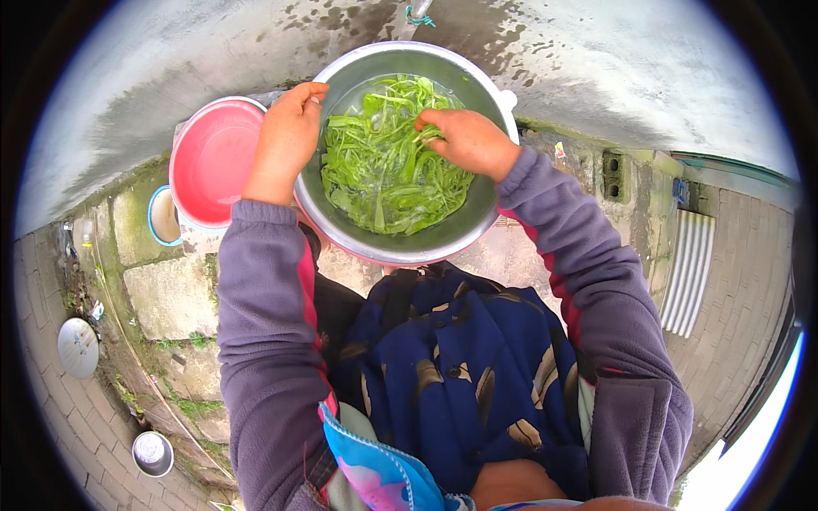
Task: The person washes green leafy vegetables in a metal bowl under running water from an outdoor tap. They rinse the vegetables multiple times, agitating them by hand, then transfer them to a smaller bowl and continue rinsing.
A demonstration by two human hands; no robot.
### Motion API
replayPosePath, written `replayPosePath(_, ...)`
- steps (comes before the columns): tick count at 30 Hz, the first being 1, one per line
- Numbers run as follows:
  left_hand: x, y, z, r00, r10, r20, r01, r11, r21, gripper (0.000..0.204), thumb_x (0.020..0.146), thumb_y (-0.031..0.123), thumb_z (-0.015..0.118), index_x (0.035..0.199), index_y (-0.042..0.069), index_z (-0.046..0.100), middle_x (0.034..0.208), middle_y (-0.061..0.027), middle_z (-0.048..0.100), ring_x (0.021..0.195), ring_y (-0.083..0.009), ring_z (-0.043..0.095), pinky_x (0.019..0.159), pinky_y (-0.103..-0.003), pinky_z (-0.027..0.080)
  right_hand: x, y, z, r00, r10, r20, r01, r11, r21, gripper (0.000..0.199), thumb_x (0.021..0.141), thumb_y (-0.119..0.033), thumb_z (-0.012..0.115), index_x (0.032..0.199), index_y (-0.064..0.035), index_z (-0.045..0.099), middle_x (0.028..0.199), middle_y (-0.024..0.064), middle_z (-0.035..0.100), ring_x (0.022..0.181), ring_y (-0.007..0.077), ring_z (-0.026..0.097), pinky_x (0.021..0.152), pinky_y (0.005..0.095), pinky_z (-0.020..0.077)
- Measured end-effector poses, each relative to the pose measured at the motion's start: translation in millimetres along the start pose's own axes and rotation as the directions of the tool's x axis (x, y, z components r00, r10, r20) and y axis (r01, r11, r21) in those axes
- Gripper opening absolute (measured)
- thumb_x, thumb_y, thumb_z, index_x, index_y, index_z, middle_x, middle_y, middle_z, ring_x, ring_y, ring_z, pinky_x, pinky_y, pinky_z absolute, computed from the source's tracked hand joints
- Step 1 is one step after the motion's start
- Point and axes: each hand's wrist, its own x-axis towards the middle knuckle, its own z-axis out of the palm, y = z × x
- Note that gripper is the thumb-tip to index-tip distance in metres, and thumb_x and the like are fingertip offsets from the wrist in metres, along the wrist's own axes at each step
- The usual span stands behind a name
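A large metal basin (394, 249) holds water and a heap of green leafy vegetables (375, 170). Over the right part of the heap, my right hand (469, 140) pinches some of the green stems and leaves between thumb and fingers. My left hand (288, 128) is at the basin's left rim, its fingers drawn together and pointing inward over the edge. Whether anything is between those fingertips, or whether they touch the rim, I cannot tell.
Left of the basin sits a pink basin (213, 162), beside a blue-rimmed container (164, 215). A pipe (417, 10) comes down the wet wall behind. A corrugated sheet (688, 272) lies at right; a small metal pot (152, 453) stands at lower left.
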Motion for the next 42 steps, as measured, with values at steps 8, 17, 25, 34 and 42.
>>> replayPosePath(8, -8, 8, 7, 0.95, -0.051, 0.31, -0.015, 0.978, 0.208, 0.034, 0.089, 0.008, 0.061, 0.123, 0.005, 0.063, 0.12, -0.0202, 0.064, 0.107, -0.0372, 0.064, 0.092, -0.041, 0.05, -16, 29, 1, 0.941, -0.181, -0.284, 0.078, 0.938, -0.338, 0.027, 0.088, -0.021, 0.064, 0.112, -0.0086, 0.062, 0.105, 0.0176, 0.064, 0.099, 0.038, 0.062, 0.085, 0.0457, 0.0505)
replayPosePath(17, -7, -11, 41, 0.882, -0.186, 0.433, -0.074, 0.852, 0.518, 0.034, 0.084, 0.003, 0.054, 0.118, 0.004, 0.061, 0.121, -0.0248, 0.061, 0.108, -0.0413, 0.061, 0.092, -0.046, 0.049, 44, -45, 59, 0.996, -0.07, 0.046, 0.07, 0.998, 0.008, 0.033, 0.086, -0.014, 0.064, 0.118, -0.0081, 0.06, 0.107, 0.0162, 0.063, 0.101, 0.0361, 0.062, 0.086, 0.046, 0.0511)
replayPosePath(25, -11, -7, 33, 0.951, -0.047, 0.307, -0.085, 0.911, 0.404, 0.037, 0.085, 0.003, 0.058, 0.122, 0.01, 0.058, 0.126, -0.0215, 0.055, 0.11, -0.0419, 0.058, 0.094, -0.044, 0.047, 0, 40, -7, 0.987, 0.161, 0.021, -0.162, 0.977, 0.137, 0.033, 0.087, -0.01, 0.059, 0.12, -0.0082, 0.061, 0.1, 0.0204, 0.066, 0.095, 0.0352, 0.066, 0.083, 0.0444, 0.052)
replayPosePath(34, -15, -4, 57, 0.884, -0.138, 0.447, -0.091, 0.886, 0.454, 0.042, 0.084, 0.003, 0.058, 0.126, 0.01, 0.061, 0.112, -0.0272, 0.064, 0.105, -0.041, 0.063, 0.093, -0.045, 0.05, 7, 4, 19, 0.973, -0.005, -0.23, 0.017, 0.999, 0.051, 0.028, 0.088, -0.016, 0.063, 0.114, -0.0085, 0.062, 0.109, 0.0187, 0.062, 0.094, 0.0386, 0.064, 0.083, 0.0468, 0.0511)
replayPosePath(42, 0, -19, 37, 0.937, -0.045, 0.347, -0.086, 0.932, 0.353, 0.043, 0.087, -0.002, 0.043, 0.123, 0.009, 0.065, 0.107, -0.0282, 0.065, 0.102, -0.0424, 0.063, 0.09, -0.044, 0.049, 7, 14, 24, 0.989, 0.129, 0.075, -0.101, 0.948, -0.301, 0.028, 0.081, -0.004, 0.055, 0.106, -0.0062, 0.067, 0.107, 0.0169, 0.064, 0.099, 0.0344, 0.065, 0.084, 0.0461, 0.0531)
